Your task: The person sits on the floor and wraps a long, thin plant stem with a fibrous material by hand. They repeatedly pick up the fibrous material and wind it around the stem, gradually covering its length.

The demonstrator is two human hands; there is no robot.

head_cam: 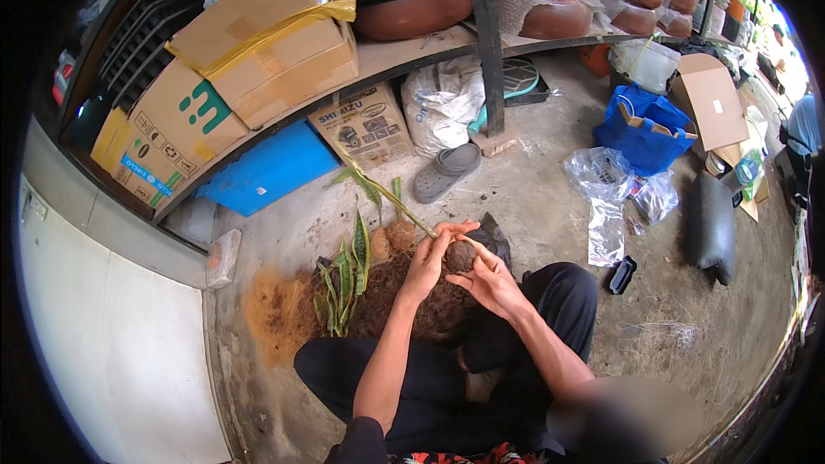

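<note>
A round ball of dark soil (460, 256) sits between my two hands, above a heap of soil. My left hand (430, 259) grips its left side, at the base of a long leafy stem (387, 196) that leans away to the upper left. On the ball's right side press the fingers of my right hand (491, 277). Just beyond lie two fibre-wrapped root balls (401, 234), one bearing an upright leaf. Variegated snake plants (345, 287) lie left of the soil heap (412, 299), beside a pile of orange-brown coconut fibre (277, 312).
Ahead stands a low shelf with cardboard boxes (290, 71) and stacked brown pots (419, 9). A grey clog (446, 174) rests on the concrete floor. Rightward are a blue bag (644, 132), clear plastic packaging (606, 206), a black tray (622, 275) and loose thread (683, 332). A brick (223, 259) lies left.
</note>
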